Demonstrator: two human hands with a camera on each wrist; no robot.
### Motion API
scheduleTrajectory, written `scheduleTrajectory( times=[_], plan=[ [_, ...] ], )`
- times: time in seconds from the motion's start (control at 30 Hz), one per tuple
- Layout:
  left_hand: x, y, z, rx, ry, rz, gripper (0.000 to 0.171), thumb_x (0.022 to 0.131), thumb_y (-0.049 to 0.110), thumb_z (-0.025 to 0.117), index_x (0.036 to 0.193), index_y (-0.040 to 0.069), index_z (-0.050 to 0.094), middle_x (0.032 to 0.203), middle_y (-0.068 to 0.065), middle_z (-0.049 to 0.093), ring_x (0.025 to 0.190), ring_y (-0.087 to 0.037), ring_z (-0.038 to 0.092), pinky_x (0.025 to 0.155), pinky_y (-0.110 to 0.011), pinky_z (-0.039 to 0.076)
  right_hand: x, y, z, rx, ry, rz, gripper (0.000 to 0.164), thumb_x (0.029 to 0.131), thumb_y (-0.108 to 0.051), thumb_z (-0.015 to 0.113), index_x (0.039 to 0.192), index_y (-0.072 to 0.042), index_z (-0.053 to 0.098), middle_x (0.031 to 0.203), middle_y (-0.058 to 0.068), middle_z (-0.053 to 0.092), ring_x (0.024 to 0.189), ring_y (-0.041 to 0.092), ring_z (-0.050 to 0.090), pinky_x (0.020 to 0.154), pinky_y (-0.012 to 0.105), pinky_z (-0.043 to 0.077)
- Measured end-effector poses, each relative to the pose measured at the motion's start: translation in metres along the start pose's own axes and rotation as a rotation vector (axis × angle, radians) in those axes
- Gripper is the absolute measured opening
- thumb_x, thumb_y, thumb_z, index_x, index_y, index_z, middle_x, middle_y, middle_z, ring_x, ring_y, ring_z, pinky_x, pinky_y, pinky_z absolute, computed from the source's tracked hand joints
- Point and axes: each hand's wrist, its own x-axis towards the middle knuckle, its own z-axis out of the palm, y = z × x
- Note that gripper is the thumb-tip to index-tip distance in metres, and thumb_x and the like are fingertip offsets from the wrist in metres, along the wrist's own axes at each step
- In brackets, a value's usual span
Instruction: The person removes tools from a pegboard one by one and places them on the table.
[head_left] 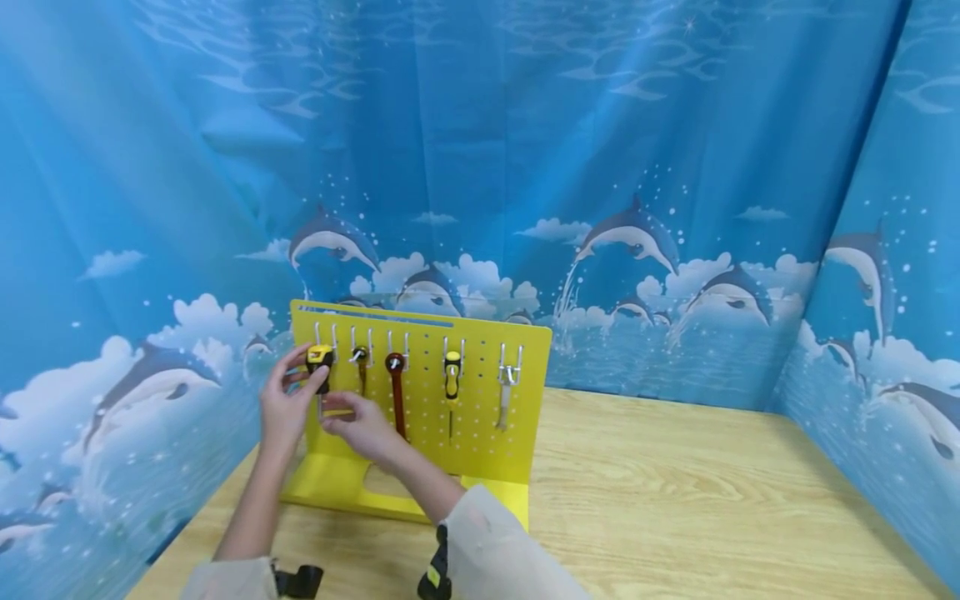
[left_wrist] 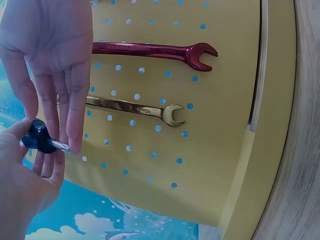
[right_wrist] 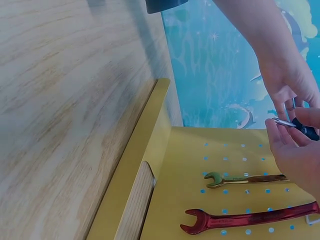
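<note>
At the upper left of a yellow pegboard [head_left: 480, 454], my left hand [head_left: 287, 400] pinches a yellow-and-black screwdriver [head_left: 320, 355] by its handle. Its metal shaft points downward. My right hand [head_left: 367, 429] is just below, its fingers extended beside the shaft. In the left wrist view the dark end of the screwdriver [left_wrist: 40, 137] sits between the left thumb and fingers, and the right fingertips touch or nearly touch the shaft tip. Nearest the hands hang a gold wrench [left_wrist: 132, 106] and a red wrench [left_wrist: 155, 51]. The hook behind the screwdriver is partly hidden.
Farther right on the pegboard hang another yellow-and-black screwdriver [head_left: 452, 377] and a silver adjustable wrench [head_left: 505, 402]. The board stands on a wooden table [head_left: 675, 467], with its base lip in front. Blue dolphin-print curtains [head_left: 480, 167] surround the table behind and at the sides.
</note>
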Motion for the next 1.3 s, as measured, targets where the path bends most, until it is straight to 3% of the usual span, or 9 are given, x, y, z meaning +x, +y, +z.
scheduleTrajectory(
  times=[0.3,0.73,1.0,1.3],
  plan=[
    [-0.006,0.011,-0.007,0.021,0.004,-0.025,0.046,0.087,0.025,0.064,0.129,0.010,0.051,0.113,-0.003,0.051,0.090,-0.009,0.048,0.071,-0.011,0.045,-0.004,-0.002,0.006,0.041,0.018,-0.039,0.033,0.085,0.004,0.060,0.117,0.004,0.056,0.106,0.008,0.062,0.089,0.016,0.061,0.077,0.023,0.050],
    [-0.013,0.029,-0.010,0.015,0.021,-0.080,0.049,0.087,0.027,0.065,0.130,0.010,0.050,0.111,0.000,0.048,0.092,-0.011,0.047,0.068,-0.012,0.043,-0.010,-0.009,0.011,0.134,0.108,-0.061,0.027,0.080,0.007,0.063,0.107,0.003,0.060,0.092,0.003,0.063,0.076,0.013,0.061,0.070,0.022,0.053],
    [-0.022,0.046,-0.008,0.033,0.037,-0.058,0.048,0.085,0.028,0.067,0.128,0.011,0.052,0.109,-0.001,0.049,0.090,-0.010,0.049,0.067,-0.010,0.045,-0.016,-0.016,0.011,0.215,0.161,-0.092,0.023,0.077,0.010,0.064,0.099,0.007,0.060,0.083,0.005,0.064,0.070,0.012,0.061,0.067,0.023,0.054],
    [-0.035,0.064,0.005,0.032,0.003,0.006,0.046,0.084,0.026,0.067,0.126,0.010,0.053,0.109,-0.005,0.052,0.090,-0.014,0.051,0.072,-0.012,0.047,-0.032,-0.021,-0.005,0.194,0.183,-0.128,0.019,0.078,0.011,0.062,0.096,0.005,0.060,0.082,0.005,0.063,0.070,0.011,0.061,0.066,0.022,0.053]
  ],
)
